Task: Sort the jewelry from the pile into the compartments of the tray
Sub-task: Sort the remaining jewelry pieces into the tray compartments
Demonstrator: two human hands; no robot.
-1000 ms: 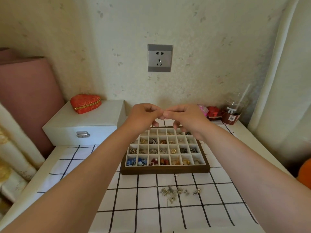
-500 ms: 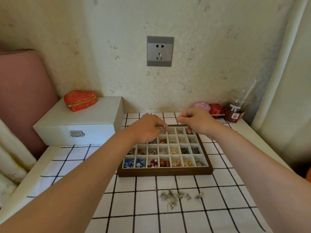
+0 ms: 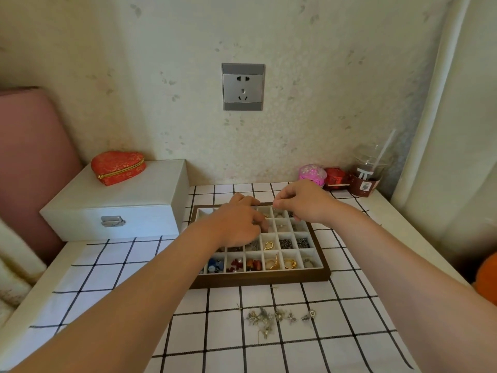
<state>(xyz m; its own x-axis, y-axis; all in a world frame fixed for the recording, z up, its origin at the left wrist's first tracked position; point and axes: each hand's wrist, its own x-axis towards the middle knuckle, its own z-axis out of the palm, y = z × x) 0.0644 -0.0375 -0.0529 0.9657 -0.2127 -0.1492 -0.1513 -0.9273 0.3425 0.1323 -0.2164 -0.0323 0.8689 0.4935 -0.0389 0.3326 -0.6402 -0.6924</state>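
Observation:
A wooden tray with white compartments sits mid-table on a checked cloth; many cells hold rings, beads and chains. In front of it lies a small pile of silver jewelry, with a loose pin by the tray's front rim. My left hand is low over the tray's middle-left cells, fingers curled down into one; what they touch is hidden. My right hand hovers over the back right cells, thumb and forefinger pinched together. Anything in that pinch is too small to make out.
A white latched box with a red heart pouch on top stands left of the tray. Behind the tray at the right are a pink round case, a red box and a plastic cup with a straw. A curtain hangs at the right.
My hands were joined above the tray a second ago; they have parted and dropped. The left hand has gone down into the tray, the right stays just above the back cells.

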